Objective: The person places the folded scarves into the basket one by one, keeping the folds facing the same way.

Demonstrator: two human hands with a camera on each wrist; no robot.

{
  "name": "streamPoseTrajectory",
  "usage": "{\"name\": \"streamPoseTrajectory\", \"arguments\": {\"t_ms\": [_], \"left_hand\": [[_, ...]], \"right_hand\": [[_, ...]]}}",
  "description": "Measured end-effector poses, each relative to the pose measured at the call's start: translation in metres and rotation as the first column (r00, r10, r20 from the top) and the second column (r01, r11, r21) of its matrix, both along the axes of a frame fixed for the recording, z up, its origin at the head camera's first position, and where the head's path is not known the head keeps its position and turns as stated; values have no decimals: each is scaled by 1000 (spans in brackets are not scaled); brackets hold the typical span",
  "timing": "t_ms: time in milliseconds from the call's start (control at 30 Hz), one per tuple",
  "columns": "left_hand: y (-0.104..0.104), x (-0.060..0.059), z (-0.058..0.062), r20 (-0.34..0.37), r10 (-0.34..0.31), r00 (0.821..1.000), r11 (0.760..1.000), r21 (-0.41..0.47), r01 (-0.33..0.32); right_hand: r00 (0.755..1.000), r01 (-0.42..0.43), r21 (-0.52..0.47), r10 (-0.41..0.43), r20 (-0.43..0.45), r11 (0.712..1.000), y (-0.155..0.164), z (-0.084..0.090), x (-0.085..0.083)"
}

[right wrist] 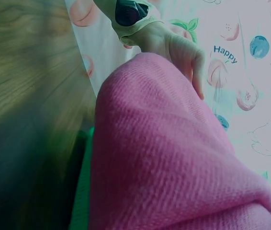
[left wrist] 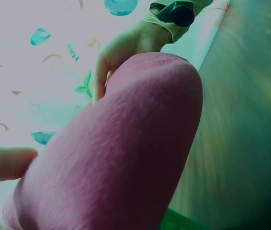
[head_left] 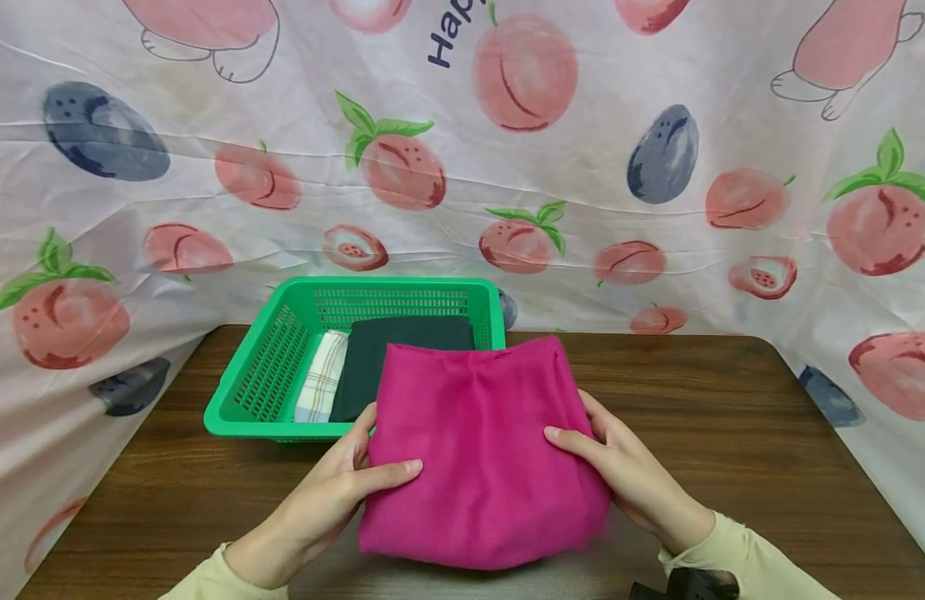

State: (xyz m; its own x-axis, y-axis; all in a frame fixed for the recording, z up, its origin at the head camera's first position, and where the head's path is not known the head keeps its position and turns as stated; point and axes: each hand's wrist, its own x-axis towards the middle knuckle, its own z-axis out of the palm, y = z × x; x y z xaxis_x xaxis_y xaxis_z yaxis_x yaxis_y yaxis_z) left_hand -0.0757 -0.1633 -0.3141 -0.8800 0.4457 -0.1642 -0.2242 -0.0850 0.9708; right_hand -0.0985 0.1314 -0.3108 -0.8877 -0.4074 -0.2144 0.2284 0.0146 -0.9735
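Observation:
Both hands grip a folded magenta cloth [head_left: 485, 467] by its sides, held up above the table's near part. My left hand [head_left: 335, 487] has its thumb on the face of the cloth and its fingers behind the left edge. On the opposite side my right hand [head_left: 631, 467] holds it the same way. The wrist views show the cloth [left wrist: 121, 143] as a thick, rounded fold with a knit-like texture. Its upper part overlaps a green basket [head_left: 282, 429] in the head view.
Inside the basket, which stands at the back left of the wooden table [head_left: 695, 408], lie a folded dark cloth [head_left: 357, 375] and a folded white plaid cloth [head_left: 323, 375]. A fruit-print curtain [head_left: 582, 275] hangs behind the table and along both its sides.

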Motion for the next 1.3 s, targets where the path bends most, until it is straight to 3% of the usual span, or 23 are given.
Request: {"name": "streamPoseTrajectory", "arguments": {"t_ms": [333,800,1033,1300], "left_hand": [[-11,-16,6,19,91,996,996,-21,-91],[-22,-27,6,-8,156,988,986,-53,-157],[-25,-34,6,-15,174,985,984,-28,-175],[-32,-42,7,-40,193,980,980,-37,-194]], "right_hand": [[999,15,-39,-17,-42,999,-20,2,-20],[998,20,-39,-23,-64,999,-36,2,-36],[997,20,-52,-23,-71,998,-42,2,-44],[997,13,-104,-20,-73,995,-52,0,-55]]}}
